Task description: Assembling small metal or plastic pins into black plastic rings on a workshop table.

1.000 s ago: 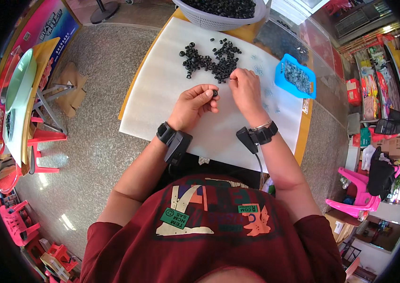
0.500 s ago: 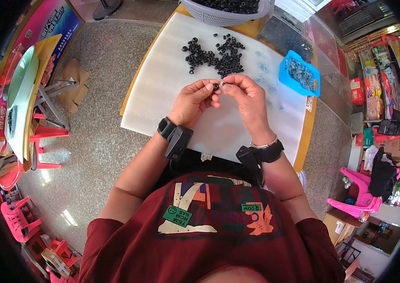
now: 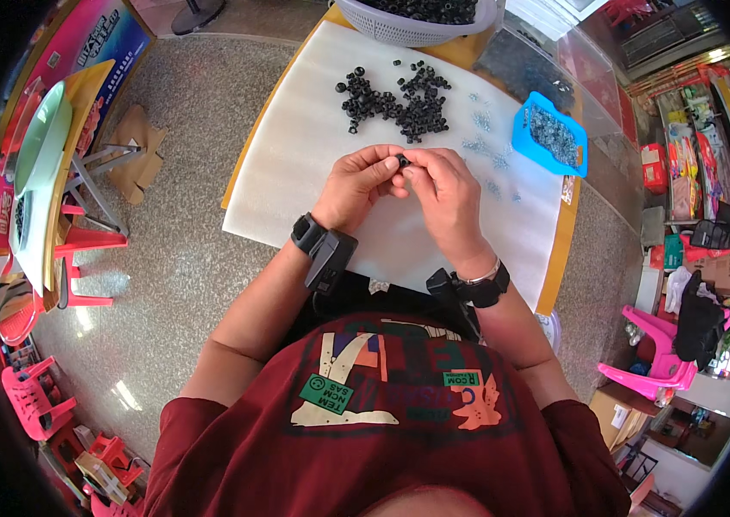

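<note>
My left hand (image 3: 353,183) is closed, pinching a small round black plastic part (image 3: 403,161) between thumb and fingers. From the other side my right hand (image 3: 449,196) meets it, its thumb and fingertips pressed together against the part. Whatever the right fingertips hold is too small and covered to make out. Just beyond the hands, a loose pile of similar black parts (image 3: 421,114) lies on the white foam sheet (image 3: 287,164). To the right of the pile, small shiny translucent pieces (image 3: 479,145) are scattered on the sheet.
A blue plastic basket (image 3: 582,159) of small shiny pieces stands at the sheet's right edge. At the far edge sits a grey perforated basket (image 3: 417,34) full of black parts. Red stools (image 3: 89,241) and a side table are on the left; a pink chair (image 3: 662,358) is on the right.
My right hand has moved left, and its fingertips now meet the black part in my left hand. A gap was between them before.
</note>
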`<state>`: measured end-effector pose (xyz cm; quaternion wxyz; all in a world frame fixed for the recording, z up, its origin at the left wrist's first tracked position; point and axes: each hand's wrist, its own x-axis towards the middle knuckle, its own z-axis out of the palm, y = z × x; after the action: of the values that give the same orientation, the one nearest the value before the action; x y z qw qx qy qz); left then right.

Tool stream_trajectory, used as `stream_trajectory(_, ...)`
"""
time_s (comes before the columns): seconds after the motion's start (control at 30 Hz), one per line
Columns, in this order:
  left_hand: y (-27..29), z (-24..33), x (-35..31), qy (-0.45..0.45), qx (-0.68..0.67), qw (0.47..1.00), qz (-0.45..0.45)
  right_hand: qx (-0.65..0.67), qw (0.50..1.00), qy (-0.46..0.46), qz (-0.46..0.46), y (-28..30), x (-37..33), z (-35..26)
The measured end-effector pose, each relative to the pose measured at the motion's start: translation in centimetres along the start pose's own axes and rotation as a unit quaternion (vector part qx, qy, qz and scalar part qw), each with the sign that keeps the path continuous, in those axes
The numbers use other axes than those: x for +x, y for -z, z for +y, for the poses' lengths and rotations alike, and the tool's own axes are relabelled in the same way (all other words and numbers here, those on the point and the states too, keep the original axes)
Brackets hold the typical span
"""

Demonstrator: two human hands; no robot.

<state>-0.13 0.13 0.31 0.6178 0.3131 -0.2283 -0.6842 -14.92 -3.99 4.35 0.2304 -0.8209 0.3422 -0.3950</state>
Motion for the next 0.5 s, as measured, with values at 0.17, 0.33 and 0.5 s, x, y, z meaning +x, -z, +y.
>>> stream_trajectory(0.17, -0.5, 0.1, -0.1, -0.01, 0.005, 1.0, 0.002, -0.026, 0.999, 0.029, 0.0, 0.4, 0.2, -0.2)
stream_trajectory(0.33, -0.4, 0.0, -0.1, -0.013, 0.019, 1.0, 0.003, -0.081, 0.993, 0.079, -0.017, 0.8, 0.5, -0.4)
stream_trajectory(0.5, -0.4, -0.3, 0.0, -0.02, 0.05, 0.998, 0.015, -0.129, 0.983, 0.113, -0.059, 1.4, 1.0, -0.8)
